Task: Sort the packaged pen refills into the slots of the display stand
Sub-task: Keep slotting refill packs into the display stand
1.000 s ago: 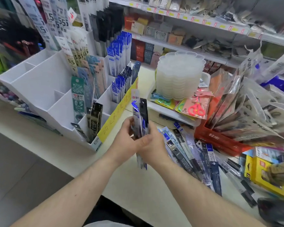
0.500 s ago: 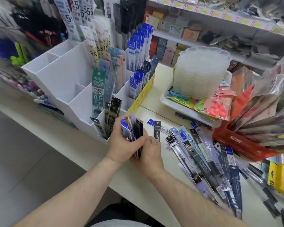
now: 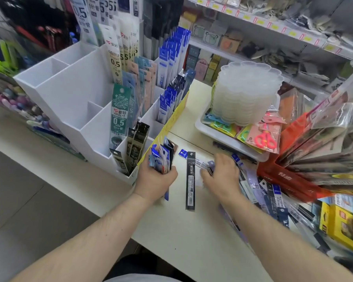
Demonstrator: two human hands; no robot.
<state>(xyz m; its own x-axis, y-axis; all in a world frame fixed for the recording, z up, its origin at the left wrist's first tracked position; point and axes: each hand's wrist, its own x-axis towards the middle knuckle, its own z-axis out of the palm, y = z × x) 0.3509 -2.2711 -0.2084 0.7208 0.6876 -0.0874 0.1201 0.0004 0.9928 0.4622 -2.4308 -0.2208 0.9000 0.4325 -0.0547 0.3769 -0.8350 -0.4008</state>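
- Refill packets fill the left hand (image 3: 155, 178), which grips a fanned bundle (image 3: 161, 159) upright at centre frame, just beside the front corner of the white display stand (image 3: 73, 98).
- The right hand (image 3: 222, 176) reaches into the loose pile of packets (image 3: 261, 192) at centre right; its fingers look curled onto a packet or two, but motion blur hides whether they have actually caught anything.
- One black packet (image 3: 190, 180) lies flat on the counter (image 3: 181, 237) between the two hands, touched by neither.
- Several slots at the right of the stand already hold blue, green and black packets; the slots at upper left show only bare white walls.
- Risk: the bundle is fanned and held only at its lower half, so adding more from the right could let a packet slide out onto the counter or over its near edge.
- Risk: the packets look much alike, so a blue one could easily be dropped into the wrong slot.
- Risk: raking the pile may push packets against the red box (image 3: 293, 178) or off the counter.
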